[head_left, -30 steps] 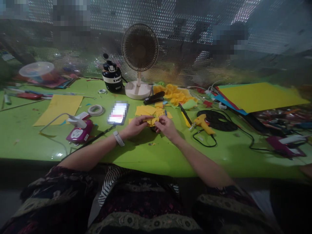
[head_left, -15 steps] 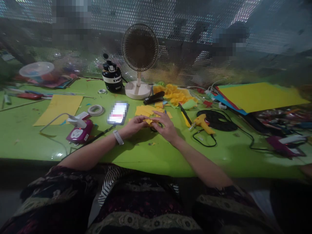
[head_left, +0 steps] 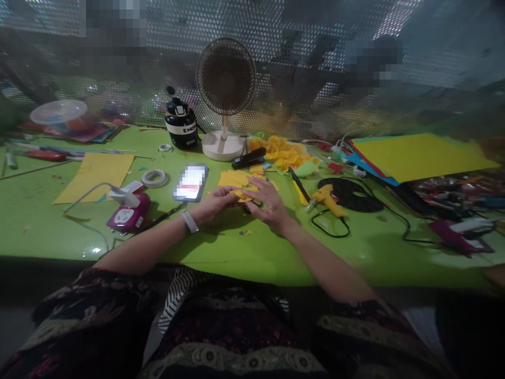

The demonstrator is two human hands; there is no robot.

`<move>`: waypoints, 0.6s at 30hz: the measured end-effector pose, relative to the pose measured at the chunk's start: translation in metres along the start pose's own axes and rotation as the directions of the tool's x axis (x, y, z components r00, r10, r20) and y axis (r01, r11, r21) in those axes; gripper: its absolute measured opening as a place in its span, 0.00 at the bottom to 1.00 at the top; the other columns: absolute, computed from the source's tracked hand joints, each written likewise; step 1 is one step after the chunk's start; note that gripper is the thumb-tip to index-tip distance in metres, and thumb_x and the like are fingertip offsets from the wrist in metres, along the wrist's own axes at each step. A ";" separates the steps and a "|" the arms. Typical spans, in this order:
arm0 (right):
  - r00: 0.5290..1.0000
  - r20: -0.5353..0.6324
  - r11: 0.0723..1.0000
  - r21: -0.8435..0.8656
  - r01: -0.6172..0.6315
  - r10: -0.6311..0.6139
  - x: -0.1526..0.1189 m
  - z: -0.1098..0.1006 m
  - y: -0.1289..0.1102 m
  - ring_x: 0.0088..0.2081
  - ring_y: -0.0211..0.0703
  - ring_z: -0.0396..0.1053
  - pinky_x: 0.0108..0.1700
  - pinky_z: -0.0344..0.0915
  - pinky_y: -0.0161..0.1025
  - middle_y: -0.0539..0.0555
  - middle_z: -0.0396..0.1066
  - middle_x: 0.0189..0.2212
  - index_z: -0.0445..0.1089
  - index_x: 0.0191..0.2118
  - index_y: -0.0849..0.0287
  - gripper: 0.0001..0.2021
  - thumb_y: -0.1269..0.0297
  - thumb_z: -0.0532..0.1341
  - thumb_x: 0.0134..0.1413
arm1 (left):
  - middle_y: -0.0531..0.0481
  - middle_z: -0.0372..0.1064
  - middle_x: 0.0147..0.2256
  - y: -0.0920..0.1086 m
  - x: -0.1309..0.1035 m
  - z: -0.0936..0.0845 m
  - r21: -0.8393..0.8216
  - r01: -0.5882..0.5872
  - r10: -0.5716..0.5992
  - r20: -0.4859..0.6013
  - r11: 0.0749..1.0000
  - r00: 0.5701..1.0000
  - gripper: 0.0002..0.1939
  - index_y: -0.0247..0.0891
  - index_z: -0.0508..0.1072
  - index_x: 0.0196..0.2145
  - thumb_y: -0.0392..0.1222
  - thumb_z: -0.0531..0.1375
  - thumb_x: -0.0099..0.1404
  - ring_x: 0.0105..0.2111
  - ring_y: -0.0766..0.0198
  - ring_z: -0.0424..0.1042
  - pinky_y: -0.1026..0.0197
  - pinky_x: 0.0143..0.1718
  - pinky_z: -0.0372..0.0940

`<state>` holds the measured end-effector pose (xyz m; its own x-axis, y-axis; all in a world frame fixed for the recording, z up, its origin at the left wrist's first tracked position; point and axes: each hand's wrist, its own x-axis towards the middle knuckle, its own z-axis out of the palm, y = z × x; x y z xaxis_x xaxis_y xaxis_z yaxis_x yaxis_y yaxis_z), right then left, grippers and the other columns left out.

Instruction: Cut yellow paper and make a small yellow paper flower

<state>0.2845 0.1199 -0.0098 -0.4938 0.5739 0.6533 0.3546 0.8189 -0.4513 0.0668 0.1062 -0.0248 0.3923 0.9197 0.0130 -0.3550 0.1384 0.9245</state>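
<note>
With a small yellow paper piece (head_left: 240, 195) as the clock's centre, the left hand (head_left: 216, 203) sits at nine, thumb and fingertips pinched together on the paper's edge; the right hand (head_left: 272, 205) waits at three, fingers loosely spread—whether they touch the paper, I cannot tell. The piece lies in the middle of the counter (head_left: 229, 258), just short of the flat yellow sheets (head_left: 232, 178) toward twelve. To shape it well, I would let the left pinch anchor the paper while the right thumb and forefinger work lightly, since thin paper probably creases or tears under a hard squeeze. Small pressures should serve better than one big bend. Keep the right wrist clear of the yellow glue gun (head_left: 328, 199) at three—its nozzle, pointing inward, may be hot.
</note>
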 end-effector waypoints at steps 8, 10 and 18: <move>0.995 0.097 0.992 -0.122 0.039 -0.027 0.000 0.001 0.004 0.70 0.56 0.55 0.70 0.55 0.64 0.52 0.66 0.66 0.77 0.56 0.47 0.18 0.58 0.64 0.60 | 0.47 0.81 0.37 0.007 0.001 -0.001 -0.019 0.031 -0.032 -0.022 0.999 0.999 0.11 0.34 0.80 0.37 0.40 0.73 0.57 0.36 0.65 0.79 0.59 0.49 0.70; 0.997 0.072 0.996 -0.083 0.026 -0.020 0.000 0.003 0.004 0.67 0.56 0.61 0.68 0.57 0.63 0.55 0.69 0.64 0.77 0.55 0.50 0.18 0.57 0.62 0.62 | 0.47 0.81 0.37 0.007 0.002 -0.003 0.016 0.026 -0.026 -0.010 1.000 1.000 0.13 0.34 0.80 0.37 0.41 0.74 0.57 0.36 0.66 0.79 0.59 0.49 0.71; 0.982 -0.025 0.980 0.078 -0.183 0.185 0.000 0.002 -0.002 0.51 0.53 0.74 0.58 0.69 0.55 0.58 0.79 0.49 0.77 0.52 0.53 0.17 0.58 0.57 0.63 | 0.44 0.81 0.40 0.004 0.004 -0.004 0.139 0.025 -0.020 -0.033 0.990 0.999 0.15 0.33 0.78 0.48 0.38 0.69 0.63 0.38 0.64 0.80 0.57 0.49 0.71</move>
<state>0.2819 0.1183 -0.0100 -0.3999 0.7154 0.5730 0.3760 0.6982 -0.6092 0.0632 0.1118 -0.0231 0.3715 0.9283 -0.0183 -0.2239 0.1087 0.9685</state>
